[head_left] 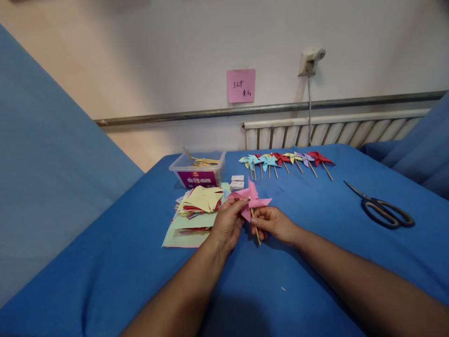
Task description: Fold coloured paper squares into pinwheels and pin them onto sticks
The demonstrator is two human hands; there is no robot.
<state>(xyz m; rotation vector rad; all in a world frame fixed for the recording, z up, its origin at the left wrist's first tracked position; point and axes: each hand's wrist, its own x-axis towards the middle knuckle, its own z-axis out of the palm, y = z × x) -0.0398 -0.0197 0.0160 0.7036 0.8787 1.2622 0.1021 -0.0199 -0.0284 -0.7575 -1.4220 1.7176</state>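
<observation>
Both hands' fingers [242, 206] pinch pink pinwheel [250, 199] between them.

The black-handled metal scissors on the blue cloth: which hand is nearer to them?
Right. The right hand is left of the black-handled metal scissors; the left hand is farther left.

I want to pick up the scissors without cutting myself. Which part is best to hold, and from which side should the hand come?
Probably grip the scissors by the dark looped handles, coming from the near right. The blades look closed and point to the far left, towards the row of finished pinwheels, so the tips stay away from the hand. They lie flat on the blue table.
</observation>
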